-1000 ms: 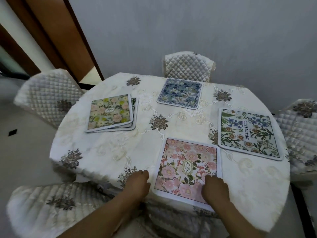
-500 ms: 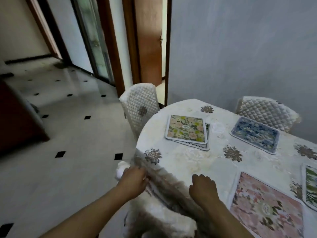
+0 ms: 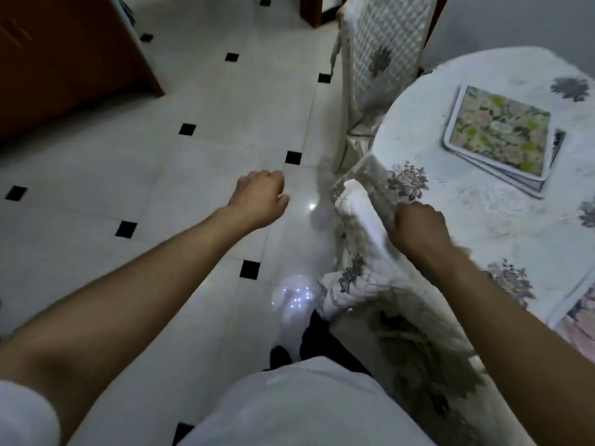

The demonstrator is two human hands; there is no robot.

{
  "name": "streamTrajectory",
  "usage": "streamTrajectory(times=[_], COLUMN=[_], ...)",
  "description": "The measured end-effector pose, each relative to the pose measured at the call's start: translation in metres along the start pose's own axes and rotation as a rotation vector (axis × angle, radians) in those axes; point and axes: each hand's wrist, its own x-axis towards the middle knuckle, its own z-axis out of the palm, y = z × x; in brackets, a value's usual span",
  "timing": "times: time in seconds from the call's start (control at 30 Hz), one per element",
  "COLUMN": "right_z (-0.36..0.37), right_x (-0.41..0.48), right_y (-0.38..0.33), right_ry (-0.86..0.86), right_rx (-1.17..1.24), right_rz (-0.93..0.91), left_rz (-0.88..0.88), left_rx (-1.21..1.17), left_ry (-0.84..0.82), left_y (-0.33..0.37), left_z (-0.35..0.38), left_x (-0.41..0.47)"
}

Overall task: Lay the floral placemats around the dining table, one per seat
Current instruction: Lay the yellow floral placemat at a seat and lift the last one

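From the head view, the stack of floral placemats point(image 3: 500, 136) lies on the bench point(image 3: 502, 220) at the upper right, the top one showing green and yellow flowers, the ones under it fanned out slightly at its right and lower edges. A corner of a pink placemat point(image 3: 579, 326) shows at the right edge. The right hand point(image 3: 417, 225) is a closed fist on the top edge of the near chair's quilted cover point(image 3: 363, 239), its fingers curled over the fabric, well short of the stack. The left hand point(image 3: 260, 197) hangs over the tiled floor point(image 3: 193, 188), its fingers loosely curled and holding nothing, well apart from the placemats. A second covered chair point(image 3: 376, 59) stands beyond the bench's left edge.
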Motion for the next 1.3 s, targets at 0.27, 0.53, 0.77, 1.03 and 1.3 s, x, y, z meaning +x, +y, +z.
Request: streamTrajectory(times=[0.27, 0.53, 0.77, 1.03, 1.3], right_z=[0.005, -0.030, -0.048, -0.073, -0.079], right_x=[0.117, 0.238, 0.350, 0.408, 0.448], right_y=[-0.028, -0.096, -0.168, -0.177, -0.081], right_ry=[0.042, 0.049, 0.046, -0.019, -0.020], right_rx=[0.100, 0.070, 0.050, 0.044, 0.063], right_rz=[-0.010, -0.132, -0.085, 0.164, 0.424], left_rz=[-0.016, -0.103, -0.037, 0.241, 0.528], left_rx=[0.049, 0.030, -0.007, 0.043, 0.119], left_ry=[-0.050, -0.008, 0.023, -0.023, -0.115], left_y=[-0.028, -0.102, -0.200, -0.216, -0.108], left_z=[-0.023, -0.065, -0.084, -0.106, -0.100], left_x=[0.097, 0.178, 0.289, 0.425, 0.545])
